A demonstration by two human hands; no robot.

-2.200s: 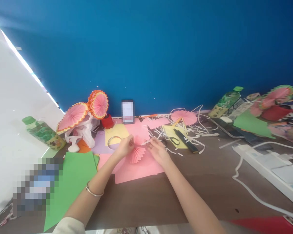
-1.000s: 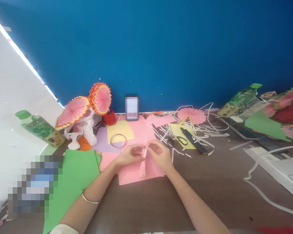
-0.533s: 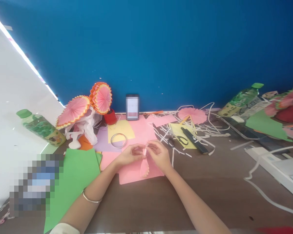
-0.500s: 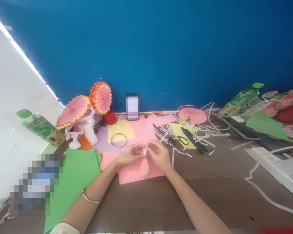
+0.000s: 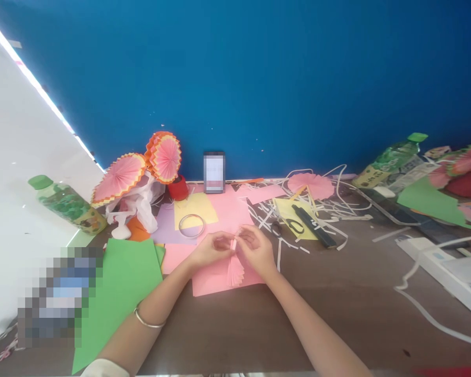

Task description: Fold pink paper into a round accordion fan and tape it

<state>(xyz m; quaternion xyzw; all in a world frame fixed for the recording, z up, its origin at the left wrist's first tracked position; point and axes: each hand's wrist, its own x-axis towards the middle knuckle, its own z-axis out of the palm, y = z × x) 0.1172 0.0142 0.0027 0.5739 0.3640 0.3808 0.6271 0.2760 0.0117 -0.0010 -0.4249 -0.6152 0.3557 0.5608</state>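
Between both hands is a pleated pink paper fan (image 5: 235,272), its folds hanging downward and spread a little at the lower end. My left hand (image 5: 212,248) pinches its narrow upper part from the left. From the right, my right hand (image 5: 256,250) grips the same narrow part with thumb and fingers; the fingertips partly hide it. Beneath the hands lie pink paper sheets (image 5: 208,283). A silver bangle (image 5: 191,225) rests on a yellow sheet (image 5: 204,205) and a purple sheet (image 5: 165,222) just beyond my left hand.
Green paper (image 5: 118,298) and a bottle (image 5: 68,204) are at left. Folded paper rosettes (image 5: 120,179), a red tape roll (image 5: 178,187) and a phone (image 5: 214,173) stand behind. Scissors (image 5: 296,226), a black cutter (image 5: 314,226), white paper strips and a power strip (image 5: 447,272) lie right.
The lower end of the pink paper fan has spread wider and swung slightly right. Both hands keep their hold at its narrow part, almost in the same place.
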